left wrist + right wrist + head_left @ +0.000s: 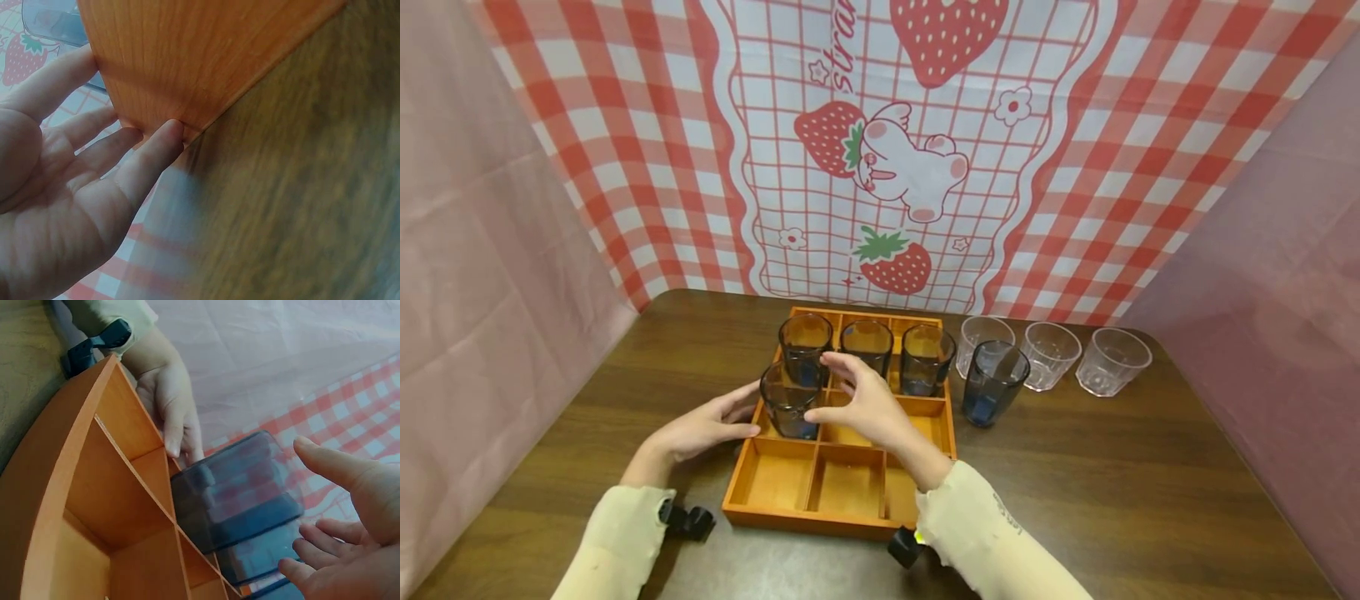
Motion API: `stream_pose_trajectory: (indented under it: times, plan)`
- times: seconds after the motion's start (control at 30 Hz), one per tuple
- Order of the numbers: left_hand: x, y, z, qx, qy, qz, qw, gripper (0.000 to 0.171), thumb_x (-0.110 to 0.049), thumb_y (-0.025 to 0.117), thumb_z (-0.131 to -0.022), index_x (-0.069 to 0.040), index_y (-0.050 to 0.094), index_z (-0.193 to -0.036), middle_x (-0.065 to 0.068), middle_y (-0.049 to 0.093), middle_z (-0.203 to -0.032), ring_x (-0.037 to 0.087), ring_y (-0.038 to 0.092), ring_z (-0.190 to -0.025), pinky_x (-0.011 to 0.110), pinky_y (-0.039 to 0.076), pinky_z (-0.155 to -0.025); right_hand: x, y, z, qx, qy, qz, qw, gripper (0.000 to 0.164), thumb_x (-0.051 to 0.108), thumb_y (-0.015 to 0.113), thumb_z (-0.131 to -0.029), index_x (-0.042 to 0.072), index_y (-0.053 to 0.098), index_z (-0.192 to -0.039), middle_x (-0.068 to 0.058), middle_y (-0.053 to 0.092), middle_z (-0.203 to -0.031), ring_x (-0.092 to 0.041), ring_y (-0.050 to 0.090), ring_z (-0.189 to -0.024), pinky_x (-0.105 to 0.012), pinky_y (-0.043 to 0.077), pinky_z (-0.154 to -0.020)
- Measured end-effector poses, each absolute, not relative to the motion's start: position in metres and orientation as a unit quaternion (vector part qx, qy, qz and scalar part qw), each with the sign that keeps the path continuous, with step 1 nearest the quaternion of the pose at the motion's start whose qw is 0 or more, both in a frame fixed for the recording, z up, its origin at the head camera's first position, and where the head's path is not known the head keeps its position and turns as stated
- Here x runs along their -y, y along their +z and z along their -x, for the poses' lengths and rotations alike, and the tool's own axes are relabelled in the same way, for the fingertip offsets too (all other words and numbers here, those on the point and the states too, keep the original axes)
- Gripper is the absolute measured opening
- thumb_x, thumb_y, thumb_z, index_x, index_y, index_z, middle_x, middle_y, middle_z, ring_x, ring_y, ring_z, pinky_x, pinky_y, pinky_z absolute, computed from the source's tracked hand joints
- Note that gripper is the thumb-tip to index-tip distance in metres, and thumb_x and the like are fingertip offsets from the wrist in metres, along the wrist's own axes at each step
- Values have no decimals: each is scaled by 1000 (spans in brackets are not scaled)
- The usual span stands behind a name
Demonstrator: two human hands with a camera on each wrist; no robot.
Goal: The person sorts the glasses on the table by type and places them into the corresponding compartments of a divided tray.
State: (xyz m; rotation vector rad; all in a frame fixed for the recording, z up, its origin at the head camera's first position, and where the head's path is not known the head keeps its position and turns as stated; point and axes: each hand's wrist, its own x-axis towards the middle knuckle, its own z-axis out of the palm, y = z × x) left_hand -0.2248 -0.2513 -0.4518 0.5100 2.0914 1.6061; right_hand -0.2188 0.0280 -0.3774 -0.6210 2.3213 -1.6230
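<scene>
A dark tinted tumbler [788, 410] sits in the left compartment of the middle row of a wooden divided box [805, 522]. My right hand [872, 410] is beside it, thumb and fingers spread; in the right wrist view a gap shows between this hand [356, 519] and the tumbler [247, 490]. My left hand [703, 427] rests against the box's left side, its fingertips touching the outer wall [187, 56] in the left wrist view. Three more tinted tumblers stand in a row behind: left [805, 333], middle [867, 337] and right [925, 367].
Right of the box, another tinted tumbler [994, 383] stands on the wooden table [1097, 483]. Three clear tumblers line up behind it: left [981, 329], middle [1049, 354] and right [1111, 362]. A checked strawberry cloth [910, 175] hangs along the back.
</scene>
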Motion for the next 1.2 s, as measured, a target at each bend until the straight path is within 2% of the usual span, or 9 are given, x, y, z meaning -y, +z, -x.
stream_pose_trajectory:
  times: [0.47, 0.8, 0.97, 1.13, 1.2]
  plan:
    - [250, -451, 225, -758, 584, -181, 229, 80, -16, 60, -96, -5, 8, -156, 23, 6, -162, 49, 11, -146, 59, 30, -112, -81, -371, 210, -801, -550, 206, 116, 75, 16, 79, -80, 9, 42, -145, -6, 46, -149, -25, 39, -141, -41, 34, -115]
    - [251, -451, 224, -755, 586, -181, 232, 80, -15, 59, -97, -5, 7, -157, 24, 6, -162, 49, 10, -146, 57, 30, -112, -116, -373, 201, -799, -558, 210, 81, 74, 11, 78, -81, 4, 41, -145, -13, 44, -150, -29, 39, -141, -41, 35, -113]
    - [250, -451, 224, -755, 587, -181, 230, 79, -15, 59, -97, -5, 7, -157, 24, 7, -162, 49, 11, -146, 57, 30, -112, -128, -376, 199, -789, -579, 202, 38, 67, 6, 76, -82, -1, 44, -141, -20, 47, -146, -32, 42, -139, -39, 37, -111]
    - [250, -450, 224, -755, 587, -180, 231, 80, -15, 59, -97, -6, 7, -157, 24, 6, -162, 49, 10, -146, 58, 29, -112, -141, -371, 198, -798, -577, 171, -32, 63, 3, 75, -82, 0, 49, -138, -19, 52, -142, -31, 45, -137, -36, 38, -109]
    - [250, -450, 223, -755, 587, -179, 232, 81, -15, 59, -97, -5, 6, -156, 24, 6, -161, 49, 10, -146, 58, 29, -112, -147, -369, 199, -807, -563, 163, -70, 63, 3, 76, -81, 1, 50, -137, -17, 53, -141, -30, 46, -136, -31, 38, -109]
